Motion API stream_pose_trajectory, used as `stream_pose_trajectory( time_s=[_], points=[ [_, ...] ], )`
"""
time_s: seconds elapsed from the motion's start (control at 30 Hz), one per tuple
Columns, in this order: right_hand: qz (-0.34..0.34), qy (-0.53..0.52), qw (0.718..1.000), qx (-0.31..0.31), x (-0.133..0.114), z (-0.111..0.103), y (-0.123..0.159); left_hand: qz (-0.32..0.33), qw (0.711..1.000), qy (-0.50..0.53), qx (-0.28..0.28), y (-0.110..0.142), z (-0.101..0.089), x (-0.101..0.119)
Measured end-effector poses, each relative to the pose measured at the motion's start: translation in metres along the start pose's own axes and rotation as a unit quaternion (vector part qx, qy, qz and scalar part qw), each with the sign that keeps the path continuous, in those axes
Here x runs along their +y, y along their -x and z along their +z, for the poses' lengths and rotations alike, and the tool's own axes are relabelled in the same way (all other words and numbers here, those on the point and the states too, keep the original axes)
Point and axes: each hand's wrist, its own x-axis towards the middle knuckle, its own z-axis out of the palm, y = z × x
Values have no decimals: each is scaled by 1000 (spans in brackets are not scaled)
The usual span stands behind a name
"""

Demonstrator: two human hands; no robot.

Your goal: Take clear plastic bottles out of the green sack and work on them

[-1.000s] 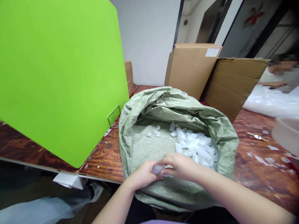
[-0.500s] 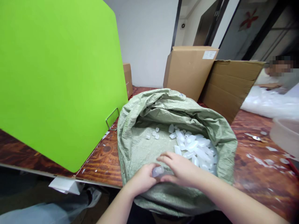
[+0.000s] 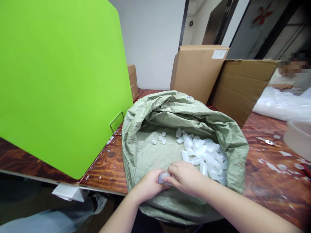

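Left hand [image 3: 150,183]: gripping translucent piece [image 3: 162,177] | right hand [image 3: 184,176]: pinching it | piece between the 2

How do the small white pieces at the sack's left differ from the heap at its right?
The small white pieces are short and stubby; the heaped white pieces are mostly longer. The small pieces are few and loosely grouped; the heaped ones overlap. Both lie inside the green sack.
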Motion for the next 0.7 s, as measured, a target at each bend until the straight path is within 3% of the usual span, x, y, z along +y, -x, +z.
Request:
stream_pose_trajectory(
  time_s=[0.2, 0.4, 0.57, 0.63, 0.7],
  points=[
    [-64, -53, 997, -8, 4, 0, 2, -2, 1000, -10, 10, 0, 1, 0],
    [2, -79, 997, -8, -3, 1, 0, 11, 997, -57, 52, -2, 9, -7],
    [14, -213, 975, -54, 6, -13, -4, -30, 998, -39, 51, 0, 12, 6],
    [58, -254, 964, -48, 17, -18, -17, -73, 995, -7, 63, 14, 4, 16],
    [164, -224, 961, 12, 32, -15, -39, -101, 993, 22, 62, 39, -11, 21]
  ],
)
